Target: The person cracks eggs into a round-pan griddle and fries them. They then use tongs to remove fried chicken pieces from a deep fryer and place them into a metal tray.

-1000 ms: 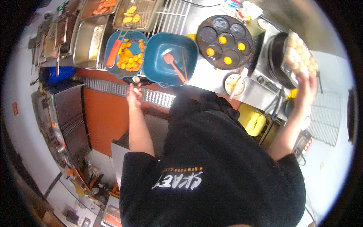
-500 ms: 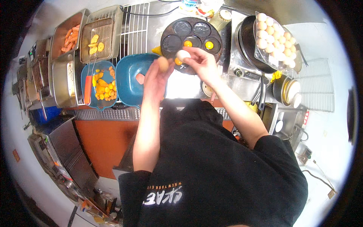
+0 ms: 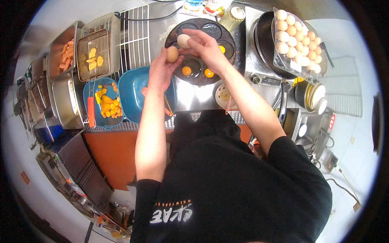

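My left hand (image 3: 161, 73) has its fingers closed round a brown egg (image 3: 172, 54), just left of the pan. Beside it, my right hand (image 3: 206, 48) pinches a paler egg (image 3: 184, 41) above the pan; the two eggs are close but look apart. Below lies a dark round pan (image 3: 211, 30) with several round wells. Raw yolks show in the front-left well (image 3: 186, 71), the front-right well (image 3: 209, 73) and the right well (image 3: 222, 49). My right hand hides the middle of the pan.
A clear tray of eggs (image 3: 300, 40) rests over a black pan (image 3: 263, 48) at right. Leftward are a blue basin (image 3: 129, 91), a blue tray of yellow pieces (image 3: 109, 107), a wire basket (image 3: 83, 46) and sausages (image 3: 67, 54). A small pink-handled bowl (image 3: 222, 96) sits near the front edge.
Both hands have moved farther away over the pan, the right one also leftward, each still with its egg. The front-right yolk, hidden before, now shows. The whole view has shifted a little.
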Available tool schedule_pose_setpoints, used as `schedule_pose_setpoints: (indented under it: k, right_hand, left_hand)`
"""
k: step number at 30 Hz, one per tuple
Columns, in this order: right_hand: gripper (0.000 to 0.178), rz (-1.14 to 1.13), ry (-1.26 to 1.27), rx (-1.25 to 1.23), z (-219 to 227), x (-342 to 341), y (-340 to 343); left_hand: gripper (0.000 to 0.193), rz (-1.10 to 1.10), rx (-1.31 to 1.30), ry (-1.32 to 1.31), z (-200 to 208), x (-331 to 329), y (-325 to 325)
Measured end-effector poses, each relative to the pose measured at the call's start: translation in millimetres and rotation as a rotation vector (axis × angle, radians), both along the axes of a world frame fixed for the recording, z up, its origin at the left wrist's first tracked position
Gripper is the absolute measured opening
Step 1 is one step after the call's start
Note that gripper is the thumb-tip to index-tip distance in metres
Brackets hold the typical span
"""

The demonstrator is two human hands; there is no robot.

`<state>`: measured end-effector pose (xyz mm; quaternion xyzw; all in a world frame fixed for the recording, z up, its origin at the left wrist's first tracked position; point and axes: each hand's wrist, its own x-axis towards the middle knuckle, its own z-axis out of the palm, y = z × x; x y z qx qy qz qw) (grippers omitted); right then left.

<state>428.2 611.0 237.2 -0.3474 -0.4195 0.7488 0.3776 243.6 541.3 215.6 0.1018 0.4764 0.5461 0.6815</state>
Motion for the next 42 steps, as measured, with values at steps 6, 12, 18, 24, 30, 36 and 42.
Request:
schedule_pose_setpoints:
  k: [6,12,18,24,30,36,42]
  right_hand:
    - [0.045,0.257,-0.239,0.034,-20.4,-9.4,26.1]
    - [0.039,0.116,-0.733,0.638,-36.4,-23.6,27.5]
    - [0.041,0.059,-0.756,0.752,-59.4,-37.4,21.6]
    - [0.04,0.06,-0.702,0.856,-80.7,-37.4,20.1]
    - [0.059,0.133,-0.85,1.206,-61.9,-24.0,27.8]
    - [0.074,0.216,-0.787,1.334,21.7,-8.7,45.8]
    - [0.082,0.184,-0.598,1.38,74.8,-6.6,39.2]
  left_hand:
    - [0.041,-0.161,0.065,0.465,-1.1,-19.4,17.0]
    - [0.035,-0.317,0.266,1.182,-14.8,-19.9,32.7]
    - [0.035,-0.211,0.266,1.386,-34.3,-12.3,27.3]
    - [0.031,-0.125,0.233,1.445,-52.8,-10.2,25.1]
    - [0.032,-0.218,0.291,1.499,-34.2,-13.8,28.1]
    - [0.036,-0.183,0.526,1.599,51.0,-22.6,19.6]
    - [0.038,-0.222,0.595,1.675,101.6,-13.9,7.8]
